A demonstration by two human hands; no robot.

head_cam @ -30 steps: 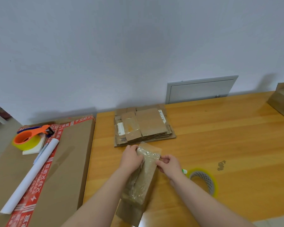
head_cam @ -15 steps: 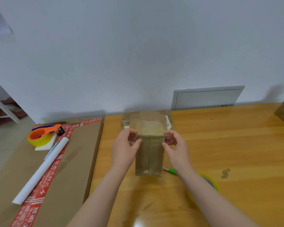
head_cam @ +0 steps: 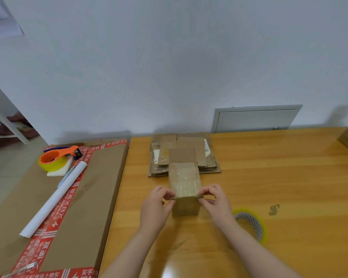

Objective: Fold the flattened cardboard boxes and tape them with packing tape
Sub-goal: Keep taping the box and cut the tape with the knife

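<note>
One box looks taped | left hand, right hand: grip pinching its near edge | flattened stack left to fold.

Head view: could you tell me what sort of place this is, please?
Probably a packing workspace: stacked flattened brown cardboard boxes on a wooden table, a yellow-tinted roll of packing tape, an orange tape dispenser.

On your left, the red printed tape edging the big flat brown cardboard carton carries white characters. You can read 又好又便宜 down the long strip and 上京东 at the frame's lower left. The white labels on the centre stack of flattened brown cardboard boxes are too small to read.
</note>
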